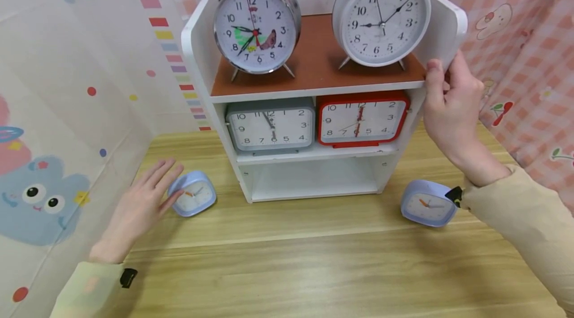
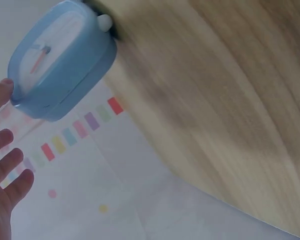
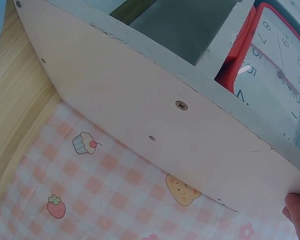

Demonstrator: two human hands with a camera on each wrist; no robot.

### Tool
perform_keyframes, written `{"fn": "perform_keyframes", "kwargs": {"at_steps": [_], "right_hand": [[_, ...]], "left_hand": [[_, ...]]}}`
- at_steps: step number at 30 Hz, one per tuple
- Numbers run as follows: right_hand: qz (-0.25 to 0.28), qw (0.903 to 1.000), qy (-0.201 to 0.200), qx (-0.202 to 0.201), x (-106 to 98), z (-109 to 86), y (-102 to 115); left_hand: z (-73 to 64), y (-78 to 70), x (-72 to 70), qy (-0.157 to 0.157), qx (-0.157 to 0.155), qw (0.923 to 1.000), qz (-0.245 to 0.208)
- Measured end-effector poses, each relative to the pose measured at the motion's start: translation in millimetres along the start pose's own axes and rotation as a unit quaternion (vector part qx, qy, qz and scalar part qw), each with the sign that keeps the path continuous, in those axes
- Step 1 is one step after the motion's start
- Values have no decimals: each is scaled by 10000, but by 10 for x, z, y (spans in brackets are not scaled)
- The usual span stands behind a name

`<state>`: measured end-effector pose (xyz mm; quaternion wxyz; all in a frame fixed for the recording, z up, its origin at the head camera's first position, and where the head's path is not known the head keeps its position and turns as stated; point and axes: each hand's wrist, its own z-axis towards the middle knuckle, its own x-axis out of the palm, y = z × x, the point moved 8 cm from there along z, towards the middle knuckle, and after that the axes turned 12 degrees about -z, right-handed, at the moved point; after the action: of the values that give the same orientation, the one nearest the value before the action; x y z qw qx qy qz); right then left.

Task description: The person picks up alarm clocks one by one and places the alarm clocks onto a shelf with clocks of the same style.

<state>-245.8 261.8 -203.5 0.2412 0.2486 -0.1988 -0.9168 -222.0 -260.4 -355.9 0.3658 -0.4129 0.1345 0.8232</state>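
A white shelf unit (image 1: 314, 154) stands on the wooden table. My right hand (image 1: 455, 103) grips its right side panel near the upper shelf, thumb at the front edge and fingers along the outer face. In the right wrist view, a fingertip (image 3: 296, 212) shows against that panel. My left hand (image 1: 145, 201), fingers extended, is beside a small blue alarm clock (image 1: 194, 193). The left wrist view has the thumb at the edge of this blue clock (image 2: 65, 65); whether it presses is unclear. Another small blue clock (image 1: 428, 203) sits below my right wrist.
On the brown top shelf stand a silver twin-bell clock (image 1: 257, 31) and a white twin-bell clock (image 1: 381, 19). The middle shelf holds a grey clock (image 1: 271, 126) and a red clock (image 1: 363, 118). Patterned sheets (image 1: 67, 83) hang around the table (image 1: 314, 268).
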Motion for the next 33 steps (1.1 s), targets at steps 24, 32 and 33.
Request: {"fn": "perform_keyframes", "kwargs": {"at_steps": [24, 32, 33], "right_hand": [[56, 10000, 23, 23, 2, -11, 15], [77, 10000, 21, 30, 1, -11, 2], [74, 10000, 24, 41, 1, -11, -2]], "left_hand": [[-94, 17, 199, 571, -359, 9976, -141], [-134, 34, 233, 621, -727, 9949, -314], [-134, 35, 229, 579, -741, 9950, -345]]}}
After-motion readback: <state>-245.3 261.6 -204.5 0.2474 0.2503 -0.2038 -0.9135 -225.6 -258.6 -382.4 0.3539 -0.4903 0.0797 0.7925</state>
